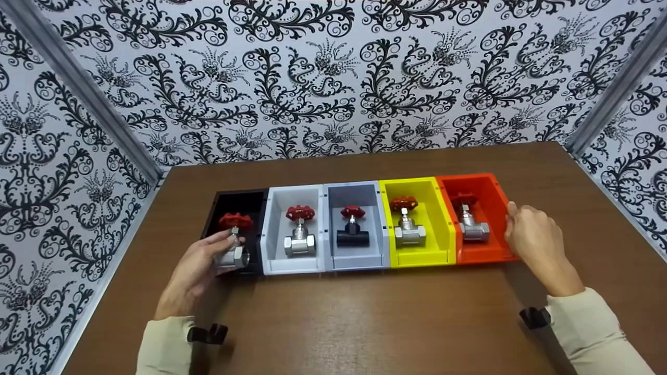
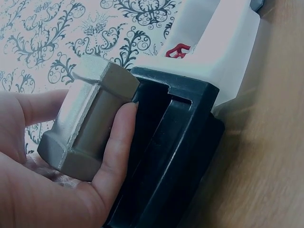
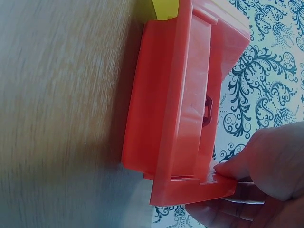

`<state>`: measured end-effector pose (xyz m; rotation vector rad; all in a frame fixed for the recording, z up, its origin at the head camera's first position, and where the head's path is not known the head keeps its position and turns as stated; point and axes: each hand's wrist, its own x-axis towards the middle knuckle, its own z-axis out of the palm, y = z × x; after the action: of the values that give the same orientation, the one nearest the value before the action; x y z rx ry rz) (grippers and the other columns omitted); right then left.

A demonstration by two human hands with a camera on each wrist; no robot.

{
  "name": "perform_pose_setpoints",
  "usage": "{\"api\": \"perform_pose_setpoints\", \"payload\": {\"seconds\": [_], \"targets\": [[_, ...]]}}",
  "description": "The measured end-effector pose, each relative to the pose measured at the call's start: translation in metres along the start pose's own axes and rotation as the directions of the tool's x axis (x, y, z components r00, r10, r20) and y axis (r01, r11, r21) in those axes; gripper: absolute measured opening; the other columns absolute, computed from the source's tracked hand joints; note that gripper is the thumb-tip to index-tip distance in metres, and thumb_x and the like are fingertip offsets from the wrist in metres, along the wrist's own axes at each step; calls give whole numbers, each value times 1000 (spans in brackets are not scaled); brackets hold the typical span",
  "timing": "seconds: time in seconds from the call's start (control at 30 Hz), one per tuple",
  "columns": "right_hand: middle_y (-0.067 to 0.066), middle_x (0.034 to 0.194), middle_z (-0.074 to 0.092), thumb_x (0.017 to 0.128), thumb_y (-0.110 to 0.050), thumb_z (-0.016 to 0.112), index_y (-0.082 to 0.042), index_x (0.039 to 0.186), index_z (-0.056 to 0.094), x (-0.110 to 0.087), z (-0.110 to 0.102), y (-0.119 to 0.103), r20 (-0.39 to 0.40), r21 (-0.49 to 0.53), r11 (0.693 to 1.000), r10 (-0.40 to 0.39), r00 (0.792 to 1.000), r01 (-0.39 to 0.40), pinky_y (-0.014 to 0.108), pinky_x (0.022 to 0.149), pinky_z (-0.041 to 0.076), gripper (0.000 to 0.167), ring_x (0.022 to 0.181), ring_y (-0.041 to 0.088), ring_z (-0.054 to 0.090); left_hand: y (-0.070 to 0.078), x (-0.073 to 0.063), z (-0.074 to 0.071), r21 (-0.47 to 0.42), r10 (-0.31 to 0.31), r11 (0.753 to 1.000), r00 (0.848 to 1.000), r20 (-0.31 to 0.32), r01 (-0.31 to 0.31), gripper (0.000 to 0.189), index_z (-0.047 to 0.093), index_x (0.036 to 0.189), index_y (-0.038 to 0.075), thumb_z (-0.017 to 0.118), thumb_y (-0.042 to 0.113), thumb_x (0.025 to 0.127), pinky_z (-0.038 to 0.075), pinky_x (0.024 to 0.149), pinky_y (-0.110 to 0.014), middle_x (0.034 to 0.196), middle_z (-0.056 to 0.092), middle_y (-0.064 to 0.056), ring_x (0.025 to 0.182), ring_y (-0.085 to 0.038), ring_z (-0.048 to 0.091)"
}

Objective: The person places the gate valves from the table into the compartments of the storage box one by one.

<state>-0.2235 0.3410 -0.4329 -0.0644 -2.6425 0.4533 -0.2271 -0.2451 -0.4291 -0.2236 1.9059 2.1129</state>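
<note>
My left hand (image 1: 195, 268) grips a metal gate valve (image 1: 232, 256) with a red handwheel at the black bin (image 1: 256, 266), the leftmost of a joined row. In the left wrist view, the valve's hex-ended body (image 2: 90, 118) sits between thumb and fingers, beside the black bin's front rim (image 2: 175, 85). My right hand (image 1: 536, 242) holds the outer side wall of the red bin (image 1: 497, 208) at the row's right end. The right wrist view shows the thumb over that wall of the red bin (image 3: 164, 142) and the other fingers outside it.
Between the end bins stand a white bin (image 1: 273, 208), a grey bin (image 1: 333, 198) and a yellow bin (image 1: 437, 208). Metal valves (image 1: 300, 244) lie in the white, yellow and red bins; a black-bodied valve (image 1: 353, 238) lies in the grey one. Patterned walls (image 1: 333, 78) enclose the brown table (image 1: 365, 317).
</note>
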Motion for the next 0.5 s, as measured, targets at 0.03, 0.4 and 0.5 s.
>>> {"api": "perform_pose_setpoints", "payload": {"seconds": [0.03,0.4,0.5], "targets": [[33,68,55,96,-10,51,13,74,55,0,0,0,-2,-1,1000,0,1000,0,68,55,39,32,64,62,53,0,1,0,1,4,1000,1000,2,-4,55,29,150,-4,50,17,104,55,81,-29,102,70,6,87,-8,65],[32,66,54,98,-11,50,12,72,55,0,0,0,-8,8,1000,-1,1000,1,68,55,39,36,63,61,52,3,5,1,0,-5,1000,1000,-1,5,57,29,151,-2,51,20,103,55,82,-30,105,70,5,89,-10,65],[33,67,54,99,-12,50,12,72,55,0,0,0,-3,9,1000,4,1000,-4,68,56,39,36,64,61,53,3,7,2,0,-11,1000,1000,-6,11,57,30,152,-1,52,20,103,55,82,-30,106,70,4,89,-11,65]]}}
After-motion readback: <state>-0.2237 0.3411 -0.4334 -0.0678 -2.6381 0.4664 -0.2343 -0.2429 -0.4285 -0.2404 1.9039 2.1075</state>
